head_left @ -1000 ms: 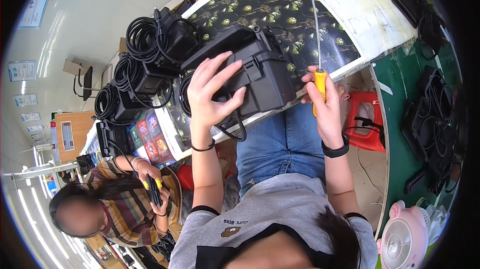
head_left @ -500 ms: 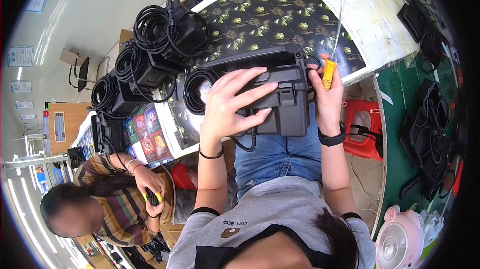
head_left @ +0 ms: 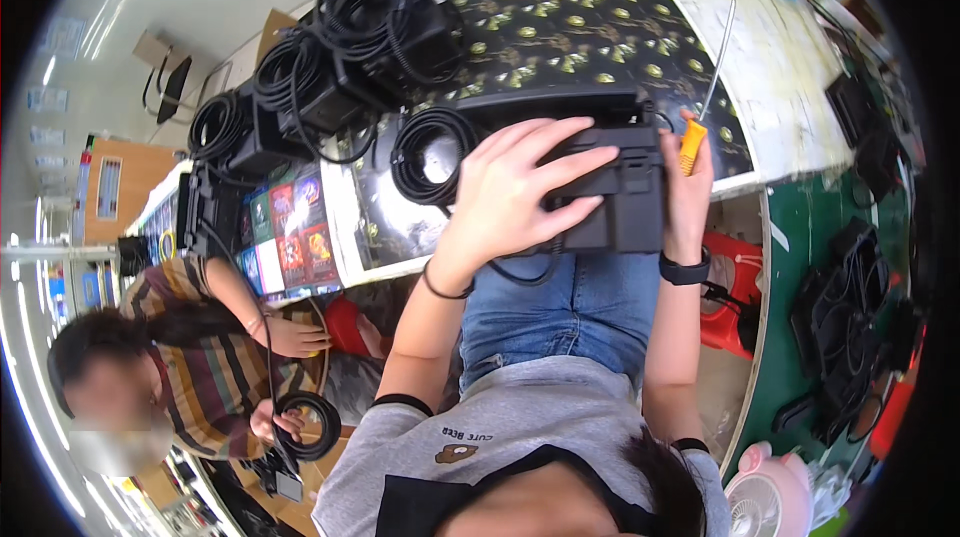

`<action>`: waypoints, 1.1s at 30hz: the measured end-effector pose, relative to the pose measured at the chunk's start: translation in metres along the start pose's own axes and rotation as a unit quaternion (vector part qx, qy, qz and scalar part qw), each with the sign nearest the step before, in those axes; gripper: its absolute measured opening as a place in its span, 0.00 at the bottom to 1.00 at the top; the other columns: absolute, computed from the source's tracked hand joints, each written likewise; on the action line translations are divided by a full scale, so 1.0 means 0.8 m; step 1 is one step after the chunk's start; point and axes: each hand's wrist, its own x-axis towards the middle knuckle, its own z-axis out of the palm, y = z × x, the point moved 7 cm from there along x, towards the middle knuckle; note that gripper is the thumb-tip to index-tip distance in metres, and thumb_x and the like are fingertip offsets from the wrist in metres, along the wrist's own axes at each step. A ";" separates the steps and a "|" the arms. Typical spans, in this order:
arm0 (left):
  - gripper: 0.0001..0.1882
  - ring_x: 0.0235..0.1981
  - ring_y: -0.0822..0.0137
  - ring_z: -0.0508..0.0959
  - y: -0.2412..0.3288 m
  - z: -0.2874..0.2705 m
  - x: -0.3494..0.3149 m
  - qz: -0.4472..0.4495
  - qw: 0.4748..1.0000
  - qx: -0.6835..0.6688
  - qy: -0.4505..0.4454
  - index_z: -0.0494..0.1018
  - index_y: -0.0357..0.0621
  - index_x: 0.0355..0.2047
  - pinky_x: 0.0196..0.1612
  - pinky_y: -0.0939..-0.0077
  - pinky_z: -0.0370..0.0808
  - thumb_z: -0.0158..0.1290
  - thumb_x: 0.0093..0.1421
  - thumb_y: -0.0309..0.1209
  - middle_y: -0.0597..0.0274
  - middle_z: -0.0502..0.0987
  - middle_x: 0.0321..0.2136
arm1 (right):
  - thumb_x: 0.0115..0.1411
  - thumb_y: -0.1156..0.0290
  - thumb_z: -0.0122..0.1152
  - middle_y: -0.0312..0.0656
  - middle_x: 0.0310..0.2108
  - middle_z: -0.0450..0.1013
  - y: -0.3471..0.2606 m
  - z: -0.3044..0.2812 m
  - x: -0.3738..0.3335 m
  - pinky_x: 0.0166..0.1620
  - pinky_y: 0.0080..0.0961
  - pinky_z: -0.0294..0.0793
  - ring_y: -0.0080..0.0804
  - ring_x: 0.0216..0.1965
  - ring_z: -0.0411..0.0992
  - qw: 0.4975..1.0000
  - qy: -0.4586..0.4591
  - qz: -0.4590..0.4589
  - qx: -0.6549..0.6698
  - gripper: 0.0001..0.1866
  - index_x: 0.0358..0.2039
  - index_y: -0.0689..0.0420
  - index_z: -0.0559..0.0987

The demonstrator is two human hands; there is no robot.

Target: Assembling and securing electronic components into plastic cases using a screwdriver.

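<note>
1. Two hands are at work, both on one black box (head_left: 635, 222).
2. The box is at the near edge of the tabletop (head_left: 775, 47), just above the lap, with one latch on the side facing the person.
3. The left hand (head_left: 515, 187) lies over the box's left part, palm down, its fingers spread well apart and its thumb held away from them; it presses on the box without closing round it.
4. The right hand (head_left: 688, 182) is closed on one screwdriver (head_left: 691, 147), gripping the yellow handle, with the metal shaft slanting up and away. This hand is at the box's right side; whether it also touches the box, I cannot tell.
5. One cable coil (head_left: 407, 162), black, lies just left of the box.
6. Three more boxes (head_left: 425, 49), each topped with looped black cable, form a row at the far left.
7. One dark patterned mat (head_left: 590, 22) covers much of the tabletop.
8. One co-worker (head_left: 215, 367) in a striped top sits at the left, one hand holding a loop of black cable.
9. One red stool (head_left: 740, 282) and one pink fan (head_left: 775, 497) are at the right.
</note>
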 end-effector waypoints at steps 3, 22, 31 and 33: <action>0.23 0.50 0.57 0.76 -0.013 0.016 0.014 -0.069 0.997 0.007 0.016 0.80 0.57 0.45 0.55 0.60 0.72 0.66 0.48 0.44 0.66 0.77 0.51 | 0.72 0.63 0.50 0.41 0.51 0.73 0.015 -0.008 0.005 0.53 0.22 0.71 0.25 0.49 0.72 0.996 -0.003 0.020 0.087 0.21 0.62 0.54 0.65; 0.19 0.52 0.56 0.73 -0.081 -0.032 -0.193 -0.293 0.937 0.179 0.061 0.78 0.44 0.42 0.62 0.44 0.60 0.67 0.53 0.37 0.60 0.77 0.41 | 0.75 0.64 0.42 0.45 0.70 0.55 -0.043 0.027 -0.042 0.66 0.39 0.60 0.36 0.70 0.54 0.984 -0.095 -0.101 -0.111 0.20 0.64 0.54 0.62; 0.28 0.51 0.48 0.74 -0.042 -0.122 -0.156 -0.080 0.934 0.045 0.346 0.78 0.38 0.38 0.56 0.55 0.70 0.71 0.43 0.46 0.57 0.78 0.37 | 0.72 0.69 0.47 0.45 0.67 0.60 -0.029 0.025 -0.047 0.66 0.36 0.63 0.36 0.68 0.58 0.996 -0.062 -0.063 -0.010 0.20 0.63 0.58 0.65; 0.28 0.51 0.47 0.74 -0.039 -0.119 -0.100 -0.005 0.951 -0.006 0.308 0.79 0.41 0.35 0.57 0.53 0.70 0.72 0.39 0.48 0.60 0.79 0.37 | 0.73 0.69 0.46 0.45 0.67 0.60 -0.026 0.019 -0.050 0.66 0.38 0.63 0.37 0.69 0.57 0.997 -0.054 -0.061 0.013 0.20 0.63 0.57 0.64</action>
